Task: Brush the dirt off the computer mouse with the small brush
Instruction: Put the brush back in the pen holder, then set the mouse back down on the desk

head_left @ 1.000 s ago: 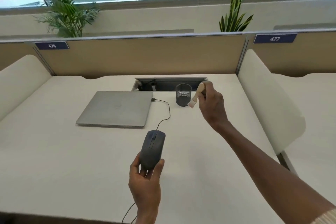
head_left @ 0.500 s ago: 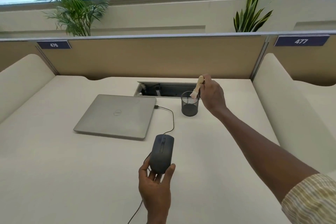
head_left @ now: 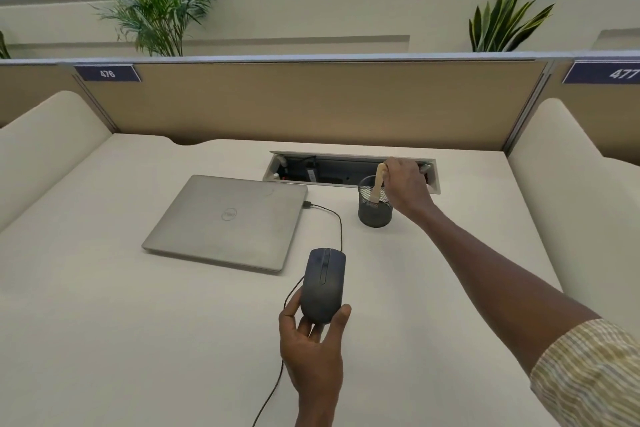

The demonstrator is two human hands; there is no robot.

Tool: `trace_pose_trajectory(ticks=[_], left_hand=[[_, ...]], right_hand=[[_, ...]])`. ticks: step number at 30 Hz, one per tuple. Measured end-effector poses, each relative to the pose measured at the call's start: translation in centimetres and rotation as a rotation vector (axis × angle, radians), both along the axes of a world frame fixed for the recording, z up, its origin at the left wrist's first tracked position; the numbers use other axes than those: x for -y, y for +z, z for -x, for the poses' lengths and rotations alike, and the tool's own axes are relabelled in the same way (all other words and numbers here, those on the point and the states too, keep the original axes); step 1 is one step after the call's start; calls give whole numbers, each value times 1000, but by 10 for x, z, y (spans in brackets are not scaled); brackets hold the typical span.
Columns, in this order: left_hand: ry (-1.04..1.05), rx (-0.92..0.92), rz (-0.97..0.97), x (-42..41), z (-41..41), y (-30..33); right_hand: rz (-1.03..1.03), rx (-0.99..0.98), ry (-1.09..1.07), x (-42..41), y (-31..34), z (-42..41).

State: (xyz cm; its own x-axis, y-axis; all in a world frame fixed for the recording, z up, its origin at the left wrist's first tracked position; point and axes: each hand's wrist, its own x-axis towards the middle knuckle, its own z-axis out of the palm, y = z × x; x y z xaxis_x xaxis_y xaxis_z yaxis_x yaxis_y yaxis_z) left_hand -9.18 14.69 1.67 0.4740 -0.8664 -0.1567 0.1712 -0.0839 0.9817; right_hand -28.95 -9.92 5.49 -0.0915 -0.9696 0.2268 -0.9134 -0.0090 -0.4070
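At lower center I see the left hand point(head_left: 311, 343) grasping the dark mouse point(head_left: 323, 284) over the desk point(head_left: 104, 322); at center right, the right hand point(head_left: 407, 189) pinches the small brush point(head_left: 377, 184), bristles inside the mesh cup point(head_left: 375, 211).

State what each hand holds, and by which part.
Left hand grips the mouse by its rear end; right hand holds the brush by its handle.

The brush point(head_left: 377, 184) dips into the mesh cup point(head_left: 375, 210), so its bristles are hidden behind the wall. The mouse cable point(head_left: 268, 395) runs off the bottom edge, and the plugs in the bench's cable tray point(head_left: 349, 172) are too small to tell apart.
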Motion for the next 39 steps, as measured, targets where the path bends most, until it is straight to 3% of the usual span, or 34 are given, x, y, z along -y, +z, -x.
trace_pose_trajectory(ticks=[10, 22, 29, 34, 39], left_hand=[[9, 6, 9, 10, -2, -1], [-5, 16, 45, 8, -5, -4], [-11, 6, 25, 5, -1, -1], [-18, 24, -5, -11, -2, -7], [-39, 12, -38, -29, -5, -17]], right_hand=[[-239, -19, -47, 19, -16, -4], [-150, 261, -97, 12, -11, 2], [92, 508, -135, -76, 10, -24], [-110, 633, -58, -180, -7, -62], [-276, 831, -51, -229, -28, -88]])
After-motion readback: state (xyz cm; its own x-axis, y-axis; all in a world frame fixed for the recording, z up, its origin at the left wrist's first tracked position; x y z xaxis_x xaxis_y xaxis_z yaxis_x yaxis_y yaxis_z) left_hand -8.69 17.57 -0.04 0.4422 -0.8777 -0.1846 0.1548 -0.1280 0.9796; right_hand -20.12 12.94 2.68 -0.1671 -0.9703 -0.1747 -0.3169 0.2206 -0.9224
